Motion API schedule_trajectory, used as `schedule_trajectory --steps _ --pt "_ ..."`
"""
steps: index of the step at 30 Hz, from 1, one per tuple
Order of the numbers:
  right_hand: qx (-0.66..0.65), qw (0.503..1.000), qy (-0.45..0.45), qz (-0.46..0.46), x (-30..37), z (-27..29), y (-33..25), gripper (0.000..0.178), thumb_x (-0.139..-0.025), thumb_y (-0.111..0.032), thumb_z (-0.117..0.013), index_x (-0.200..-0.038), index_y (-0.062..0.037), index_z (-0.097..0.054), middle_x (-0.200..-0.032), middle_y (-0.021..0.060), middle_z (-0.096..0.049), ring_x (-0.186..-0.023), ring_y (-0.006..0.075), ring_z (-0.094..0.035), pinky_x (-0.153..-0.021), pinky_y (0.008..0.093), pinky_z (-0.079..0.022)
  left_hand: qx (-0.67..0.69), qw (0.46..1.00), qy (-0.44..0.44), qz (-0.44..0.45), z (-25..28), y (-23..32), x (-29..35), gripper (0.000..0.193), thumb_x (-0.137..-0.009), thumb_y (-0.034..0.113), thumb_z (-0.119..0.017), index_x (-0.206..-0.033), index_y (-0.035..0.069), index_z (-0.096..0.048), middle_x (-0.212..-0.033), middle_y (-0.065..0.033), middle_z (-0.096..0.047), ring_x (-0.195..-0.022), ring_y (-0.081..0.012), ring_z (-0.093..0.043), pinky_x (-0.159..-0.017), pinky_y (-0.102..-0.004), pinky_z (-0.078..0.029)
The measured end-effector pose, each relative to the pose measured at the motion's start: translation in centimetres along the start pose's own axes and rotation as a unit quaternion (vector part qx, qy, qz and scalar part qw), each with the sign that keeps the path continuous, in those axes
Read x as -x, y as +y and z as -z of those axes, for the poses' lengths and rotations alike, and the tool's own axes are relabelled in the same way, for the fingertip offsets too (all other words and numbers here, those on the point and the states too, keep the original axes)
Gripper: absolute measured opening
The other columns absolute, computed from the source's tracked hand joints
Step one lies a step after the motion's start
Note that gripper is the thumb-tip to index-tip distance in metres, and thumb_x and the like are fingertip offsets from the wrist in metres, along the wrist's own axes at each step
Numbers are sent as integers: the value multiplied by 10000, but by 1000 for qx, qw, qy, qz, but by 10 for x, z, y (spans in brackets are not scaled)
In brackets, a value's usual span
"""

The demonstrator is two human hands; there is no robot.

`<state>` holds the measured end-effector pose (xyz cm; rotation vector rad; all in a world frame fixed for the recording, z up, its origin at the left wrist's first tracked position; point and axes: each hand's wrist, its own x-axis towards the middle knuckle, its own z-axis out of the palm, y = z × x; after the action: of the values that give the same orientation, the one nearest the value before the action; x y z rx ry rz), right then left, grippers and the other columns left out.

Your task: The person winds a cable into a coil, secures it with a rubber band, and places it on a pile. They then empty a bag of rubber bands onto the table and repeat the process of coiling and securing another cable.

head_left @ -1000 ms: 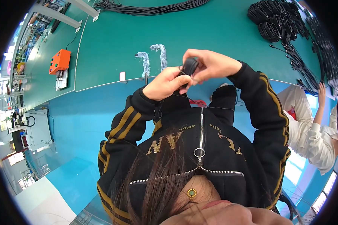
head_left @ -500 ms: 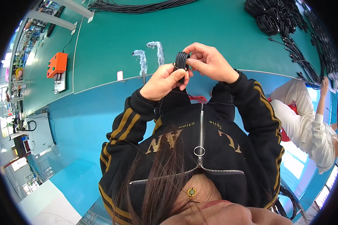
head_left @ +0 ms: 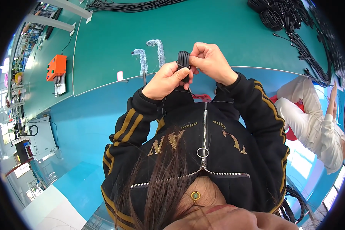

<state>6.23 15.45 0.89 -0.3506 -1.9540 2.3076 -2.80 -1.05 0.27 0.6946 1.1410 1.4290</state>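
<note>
A black cable [head_left: 183,58] is wound into a small, tight bundle just off the near edge of the green table. My left hand [head_left: 165,79] grips its lower part, with the thumb lying across the front. Against the bundle's right side, my right hand [head_left: 211,61] is closed in a pinch; what lies between its fingertips is hidden. A thin black strand hangs below the hands, over my lap. To the left of the bundle, two bent hooks wrapped in pale, frayed material stand at the table edge, the taller hook [head_left: 160,51] and the shorter hook [head_left: 142,61].
Bundled black cables [head_left: 274,17] and loose lengths pile up at the far right. More long cables [head_left: 138,5] lie along the back. An orange box [head_left: 56,68] with green buttons sits left. A co-worker in pale clothes [head_left: 301,101] sits at the right.
My right hand has drawn its fingers together into a pinch beside the bundle. The bundle is turned slightly and more upright, still in my left hand. The co-worker's hand has shifted slightly.
</note>
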Motion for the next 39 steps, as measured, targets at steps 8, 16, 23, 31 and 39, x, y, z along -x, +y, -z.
schedule_trajectory --steps 8,16,23,31,39 --pt "221 968 1 115 1 3 -23 157 -817 29 -555 -943 -28 -629 -715 31 -610 -566 61 -534 -507 220 -431 -2 1000 -5 0 1 -2 -1 228 -979 210 -487 -1012 -5 -555 -848 -35 -578 -682 -96 -533 -636 -237 -468" --pt "227 956 29 184 -4 3 -2 287 -817 74 -444 -1002 -33 -635 -697 19 -570 -554 53 -514 -492 208 -423 100 992 71 -18 -23 5 -3 220 -970 182 -502 -1054 -15 -554 -934 -68 -609 -781 -122 -594 -707 -257 -500" --pt "208 972 17 106 -1 8 -7 276 -820 69 -443 -1002 -21 -631 -676 14 -561 -533 64 -509 -477 211 -421 -4 970 200 -137 -9 0 0 191 -944 112 -537 -1076 -25 -553 -970 -79 -616 -836 -128 -606 -763 -264 -509" --pt "290 921 49 255 -6 10 9 257 -823 61 -460 -1001 -15 -629 -640 14 -549 -531 64 -514 -464 213 -416 -169 972 151 -68 -2 6 1 177 -905 109 -601 -1026 -18 -578 -865 -41 -614 -751 -87 -576 -667 -226 -482" --pt "203 976 2 76 8 5 -11 243 -841 34 -464 -1004 -16 -638 -623 7 -548 -507 61 -513 -453 218 -427 104 993 39 40 18 0 -1 115 -890 128 -636 -913 45 -560 -773 -2 -571 -636 -78 -523 -578 -213 -427"
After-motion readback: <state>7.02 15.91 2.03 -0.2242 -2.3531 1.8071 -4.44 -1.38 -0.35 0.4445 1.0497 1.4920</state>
